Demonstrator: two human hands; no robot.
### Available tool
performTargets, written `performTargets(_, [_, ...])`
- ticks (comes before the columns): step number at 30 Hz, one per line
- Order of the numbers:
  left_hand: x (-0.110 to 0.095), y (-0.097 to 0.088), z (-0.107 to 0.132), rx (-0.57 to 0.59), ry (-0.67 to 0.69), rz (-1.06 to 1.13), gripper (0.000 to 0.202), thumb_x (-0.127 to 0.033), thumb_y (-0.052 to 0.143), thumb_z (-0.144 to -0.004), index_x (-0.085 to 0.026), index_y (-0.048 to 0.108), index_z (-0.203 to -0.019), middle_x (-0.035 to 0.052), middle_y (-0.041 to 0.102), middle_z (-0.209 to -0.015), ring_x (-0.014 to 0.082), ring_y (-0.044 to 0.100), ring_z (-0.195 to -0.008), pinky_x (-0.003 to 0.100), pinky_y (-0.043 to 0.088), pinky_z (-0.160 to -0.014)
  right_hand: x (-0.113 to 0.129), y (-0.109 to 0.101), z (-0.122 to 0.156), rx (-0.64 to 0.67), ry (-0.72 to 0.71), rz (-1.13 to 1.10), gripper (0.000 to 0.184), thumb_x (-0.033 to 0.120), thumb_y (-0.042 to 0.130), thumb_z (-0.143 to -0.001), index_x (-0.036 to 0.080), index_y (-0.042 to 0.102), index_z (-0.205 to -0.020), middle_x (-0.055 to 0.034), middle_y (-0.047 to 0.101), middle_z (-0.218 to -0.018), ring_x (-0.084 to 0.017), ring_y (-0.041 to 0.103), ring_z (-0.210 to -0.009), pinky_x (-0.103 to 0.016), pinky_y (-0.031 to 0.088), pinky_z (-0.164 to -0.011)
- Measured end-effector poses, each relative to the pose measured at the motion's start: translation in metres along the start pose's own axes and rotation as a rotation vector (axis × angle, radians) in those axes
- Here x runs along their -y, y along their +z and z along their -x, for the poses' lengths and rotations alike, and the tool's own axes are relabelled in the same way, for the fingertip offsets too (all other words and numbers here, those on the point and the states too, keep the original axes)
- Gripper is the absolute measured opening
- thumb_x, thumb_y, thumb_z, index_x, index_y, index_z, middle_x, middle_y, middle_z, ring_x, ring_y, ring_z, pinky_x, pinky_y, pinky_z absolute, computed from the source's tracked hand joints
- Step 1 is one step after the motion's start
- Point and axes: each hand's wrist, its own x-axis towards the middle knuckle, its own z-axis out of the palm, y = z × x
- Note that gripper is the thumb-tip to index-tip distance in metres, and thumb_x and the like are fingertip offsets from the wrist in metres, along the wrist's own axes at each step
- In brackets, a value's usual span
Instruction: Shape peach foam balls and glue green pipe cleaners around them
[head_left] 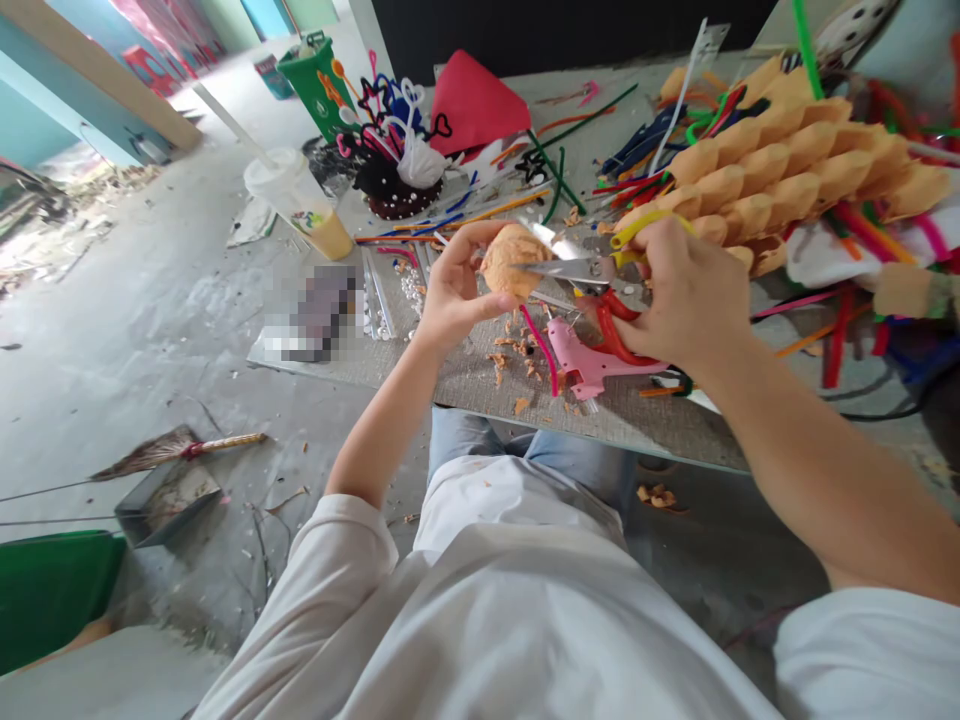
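Observation:
My left hand (465, 290) holds a rounded orange-tan egg-tray cup (514, 265) up above the near part of the table, thumb below and fingers behind it. In my right hand (686, 290) is a pair of scissors (574, 270) with a red handle, its blades pointing left. The blade tip lies against or in front of the cup; whether it cuts in cannot be told. A yellow piece (630, 235) shows at the top of the right hand, perhaps part of the scissors. Beneath them lies a pink glue gun (577, 360) beside a magenta pipe cleaner (541, 350).
An orange egg tray (795, 170) lies at the right over colourful pipe cleaners. A plastic cup with a straw (296, 200), a blurred phone (324, 310) and a decorated dark pot (397, 190) stand left. Red sheet (476, 105) lies behind. A dustpan (169, 500) sits on the floor.

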Motion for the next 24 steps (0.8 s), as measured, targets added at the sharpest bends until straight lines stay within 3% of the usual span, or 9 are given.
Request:
performTargets(4, [-0.006, 0.004, 0.002, 0.015, -0.073, 0.139, 0.087, -0.073, 0.092, -0.051, -0.045, 0.066, -0.129, -0.0054, 0.075, -0.127, 0.0244, 0.073, -0.118, 0.039, 0.062, -0.099, 0.003, -0.003, 0.003, 0.036, 0.033, 0.039, 0.055, 0.071, 0.042, -0.093, 0.022, 0.056, -0.114, -0.0120, 0.068, -0.098, -0.030, 0.068, -0.092, -0.040, 0.048, -0.074])
performTargets(8, [-0.027, 0.014, 0.001, 0.000, -0.129, 0.193, 0.066, -0.068, 0.086, -0.066, -0.038, 0.074, -0.123, -0.0044, 0.080, -0.115, 0.0178, 0.077, -0.106, 0.031, 0.063, -0.093, 0.003, -0.001, 0.003, 0.014, 0.020, 0.067, 0.060, 0.073, 0.031, -0.096, 0.022, 0.057, -0.113, -0.0094, 0.067, -0.094, -0.028, 0.067, -0.087, -0.038, 0.046, -0.071])
performTargets(11, [-0.037, 0.017, -0.001, 0.013, -0.188, 0.198, 0.063, -0.071, 0.082, -0.070, -0.032, 0.078, -0.118, -0.0014, 0.081, -0.107, 0.0180, 0.078, -0.097, 0.033, 0.064, -0.088, 0.003, 0.000, 0.003, 0.018, 0.001, 0.085, 0.068, 0.077, 0.026, -0.093, 0.019, 0.057, -0.112, -0.0095, 0.066, -0.092, -0.027, 0.067, -0.085, -0.037, 0.044, -0.071])
performTargets(15, [-0.038, 0.015, -0.002, 0.009, -0.237, 0.197, 0.066, -0.074, 0.083, -0.066, -0.025, 0.080, -0.110, 0.0013, 0.080, -0.097, 0.0202, 0.078, -0.085, 0.036, 0.065, -0.078, 0.004, -0.003, 0.002, 0.040, 0.000, 0.074, 0.065, 0.077, 0.036, -0.089, 0.020, 0.059, -0.111, -0.0091, 0.066, -0.092, -0.027, 0.065, -0.086, -0.036, 0.041, -0.071])
performTargets(24, [-0.033, 0.011, -0.002, 0.018, -0.212, 0.111, 0.067, -0.077, 0.082, -0.064, -0.029, 0.080, -0.110, 0.0003, 0.078, -0.098, 0.0190, 0.077, -0.089, 0.034, 0.062, -0.078, -0.002, 0.002, -0.001, -0.016, -0.014, 0.072, 0.048, 0.067, 0.045, -0.082, 0.022, 0.061, -0.090, -0.0038, 0.063, -0.073, -0.021, 0.061, -0.075, -0.031, 0.035, -0.065])
